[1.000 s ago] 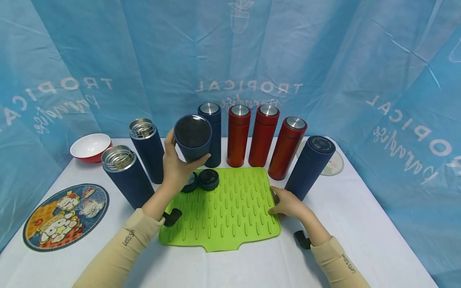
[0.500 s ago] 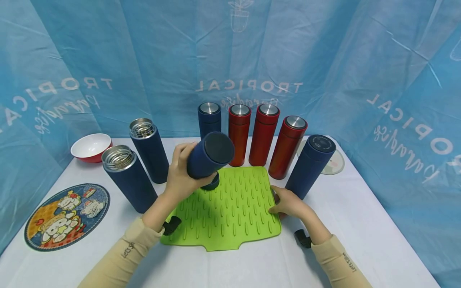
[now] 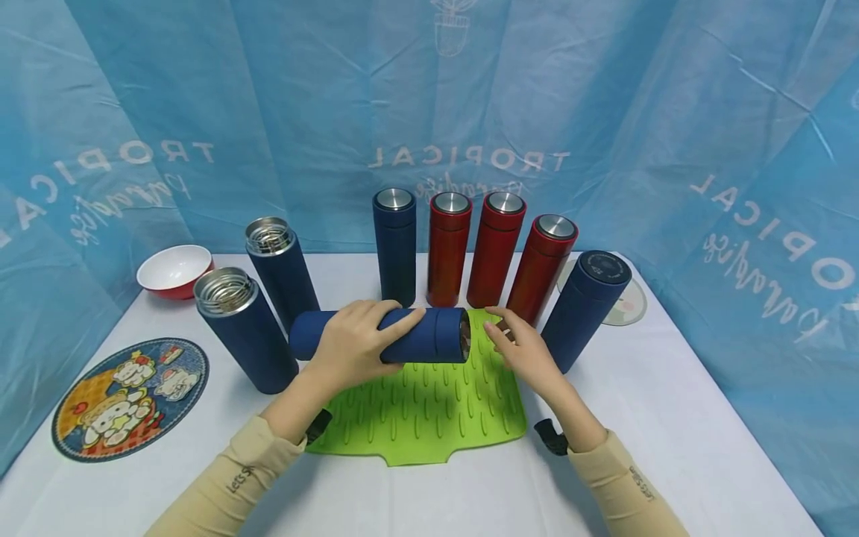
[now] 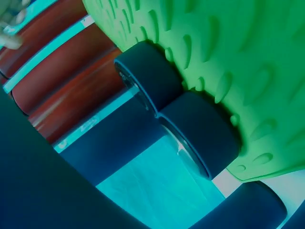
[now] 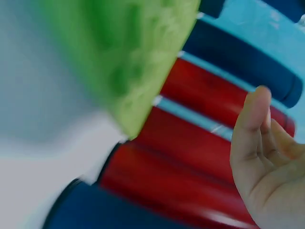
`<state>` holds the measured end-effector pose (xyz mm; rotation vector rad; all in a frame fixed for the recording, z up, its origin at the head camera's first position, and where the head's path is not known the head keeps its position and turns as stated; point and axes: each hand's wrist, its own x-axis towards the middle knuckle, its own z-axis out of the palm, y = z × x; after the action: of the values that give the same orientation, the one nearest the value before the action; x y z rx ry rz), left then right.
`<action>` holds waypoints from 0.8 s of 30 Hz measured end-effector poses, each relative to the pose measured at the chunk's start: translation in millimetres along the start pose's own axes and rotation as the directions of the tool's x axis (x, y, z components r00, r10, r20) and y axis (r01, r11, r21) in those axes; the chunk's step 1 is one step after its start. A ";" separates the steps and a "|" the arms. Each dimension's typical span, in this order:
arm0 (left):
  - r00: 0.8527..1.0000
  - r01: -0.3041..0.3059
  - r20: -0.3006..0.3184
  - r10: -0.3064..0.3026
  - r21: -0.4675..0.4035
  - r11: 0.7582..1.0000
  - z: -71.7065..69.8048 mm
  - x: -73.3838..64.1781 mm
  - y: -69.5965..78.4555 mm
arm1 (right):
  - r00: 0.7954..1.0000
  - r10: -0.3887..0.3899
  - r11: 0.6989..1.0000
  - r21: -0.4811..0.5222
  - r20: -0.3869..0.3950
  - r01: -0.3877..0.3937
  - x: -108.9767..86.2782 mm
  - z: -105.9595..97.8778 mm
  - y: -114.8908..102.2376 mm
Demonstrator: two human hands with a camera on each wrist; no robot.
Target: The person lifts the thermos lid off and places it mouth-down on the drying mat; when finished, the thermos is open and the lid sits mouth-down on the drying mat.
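Note:
My left hand (image 3: 352, 343) grips a dark blue thermos (image 3: 419, 343) around its middle, holding it sideways above the green ridged mat (image 3: 429, 418). Its capped end points right, toward my right hand (image 3: 526, 354). That hand is raised over the mat's right edge with fingers loosely bent and nothing in them, apart from the thermos. In the left wrist view two dark lids, a first lid (image 4: 152, 76) and a second lid (image 4: 205, 129), rest on the mat; the held thermos hides them in the head view.
Two uncapped blue thermoses (image 3: 248, 328) stand left of the mat. Behind it are a capped blue thermos (image 3: 396, 250) and several red thermoses (image 3: 450, 253); another blue thermos (image 3: 584, 313) stands at right. A red-and-white bowl (image 3: 176, 270) and a round cartoon mat (image 3: 130, 399) lie farther left.
The blue thermos in my left hand has tipped from base toward the camera to lying sideways, and come lower over the mat. My right hand has risen from the mat's right edge toward it.

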<state>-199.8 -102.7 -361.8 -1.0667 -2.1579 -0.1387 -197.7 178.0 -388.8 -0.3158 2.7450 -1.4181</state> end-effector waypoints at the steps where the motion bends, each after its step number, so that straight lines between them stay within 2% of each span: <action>1: 1.000 -0.008 0.029 0.007 0.016 1.000 0.3 -0.3 0.9 | 1.000 -0.014 1.000 0.025 0.007 0.014 -0.6 1.1 -5.1; 6: 0.991 0.005 0.132 -0.012 0.053 0.999 3.8 -2.7 4.4 | 0.991 -0.019 0.997 0.081 0.132 0.008 -4.0 8.4 -25.3; 9: 0.989 0.018 0.146 -0.025 0.052 0.998 5.2 -4.0 5.7 | 0.980 0.013 0.997 0.074 0.198 -0.029 -4.4 13.4 -31.7; 14: 0.986 0.026 0.165 -0.031 0.035 0.999 6.9 -4.2 6.8 | 0.969 0.052 0.992 0.101 0.240 -0.078 -2.7 17.9 -33.9; 21: 0.977 0.004 0.214 -0.014 0.049 0.999 6.5 -2.2 7.3 | 0.945 -0.025 0.949 0.305 0.327 -0.080 1.5 16.3 -26.7; 24: 0.972 0.001 0.233 -0.012 0.044 0.999 6.6 -2.1 7.6 | 0.941 -0.045 0.941 0.331 0.336 -0.073 2.4 16.9 -24.0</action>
<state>-197.0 -96.6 -369.6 -1.0969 -2.3620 0.0328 -194.0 150.5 -379.1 -0.4713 2.1818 -1.6217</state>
